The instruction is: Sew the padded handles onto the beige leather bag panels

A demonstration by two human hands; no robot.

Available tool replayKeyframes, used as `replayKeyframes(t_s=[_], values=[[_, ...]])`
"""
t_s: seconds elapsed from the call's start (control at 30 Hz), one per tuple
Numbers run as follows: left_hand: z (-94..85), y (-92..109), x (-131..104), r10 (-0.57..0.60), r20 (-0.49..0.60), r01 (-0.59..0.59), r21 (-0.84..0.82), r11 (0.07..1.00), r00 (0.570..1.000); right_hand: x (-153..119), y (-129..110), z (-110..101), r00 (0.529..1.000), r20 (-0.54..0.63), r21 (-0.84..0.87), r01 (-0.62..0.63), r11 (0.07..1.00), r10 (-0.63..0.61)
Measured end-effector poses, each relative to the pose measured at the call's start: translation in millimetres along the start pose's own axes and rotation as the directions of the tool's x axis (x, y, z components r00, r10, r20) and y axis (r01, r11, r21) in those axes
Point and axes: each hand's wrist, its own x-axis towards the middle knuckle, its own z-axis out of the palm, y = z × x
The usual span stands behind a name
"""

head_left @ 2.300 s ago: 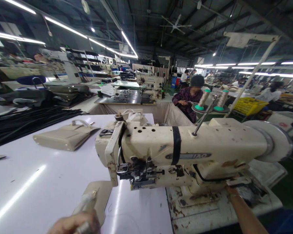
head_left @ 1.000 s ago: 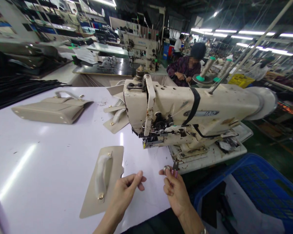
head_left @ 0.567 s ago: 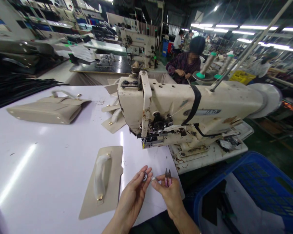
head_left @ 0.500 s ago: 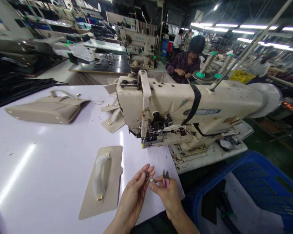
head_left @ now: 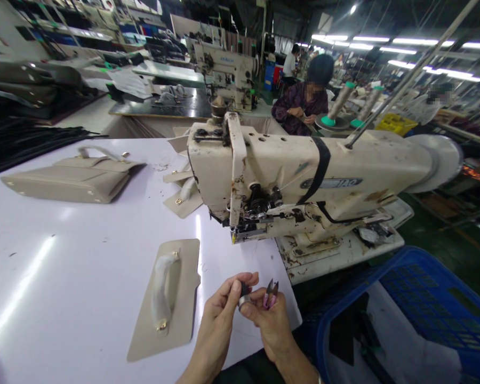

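Low in the view, in front of the sewing machine, my left hand (head_left: 216,316) pinches a small dark round piece (head_left: 244,288) that looks like a bobbin. My right hand (head_left: 272,326) grips a small silver round metal piece, like a bobbin case (head_left: 244,302), between thumb and fingers. The two pieces meet between my fingertips, which partly cover them. Thread snips (head_left: 270,294) with pink handles are also tucked in my right hand, blades pointing up. Left of my hands, a beige panel (head_left: 184,304) with a wrapped handle (head_left: 160,293) lies flat.
The cream sewing machine (head_left: 272,160) stands over the white table (head_left: 84,282). A beige handbag (head_left: 76,173) lies at back left, more handled panels (head_left: 186,197) beside the machine head. A blue plastic basket (head_left: 324,325) is at right. Another person (head_left: 300,104) works behind.
My hands have come closer together, and the silver piece now meets the dark piece. The snips have tilted slightly. The view has shifted a little.
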Motion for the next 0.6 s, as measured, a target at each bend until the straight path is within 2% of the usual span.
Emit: replayKeyframes(t_s=[0.1, 0.2, 0.37, 0.47, 0.6], values=[[1.8, 3.4, -3.7, -0.073, 0.084, 0.088, -0.189, 0.978, 0.994, 2.3, -4.4, 4.0, 0.999, 0.002, 0.043, 0.032, 0.999, -0.032], [3.1, 3.7, -8.7, -0.075, 0.114, 0.104, -0.281, 0.954, 0.991, 3.2, -5.5, 6.7, 1.000, -0.003, 0.076, 0.031, 0.997, -0.031], [2.9, 1.3, -11.1, -0.058, 0.117, 0.091, -0.294, 0.951, 0.991, 2.2, 6.6, 6.1, 1.000, -0.001, 0.112, 0.011, 0.994, -0.011], [1.2, 1.6, -10.1, -0.065, 0.159, 0.108, -0.283, 0.953, 0.985, 3.5, 13.4, 4.3, 1.000, -0.017, 0.132, 0.004, 0.991, -0.002], [1.0, 3.3, -9.2, -0.073, 0.213, 0.142, -0.330, 0.933, 0.974, 4.4, 14.3, 4.7, 1.000, 0.017, 0.142, 0.004, 0.990, -0.006]])
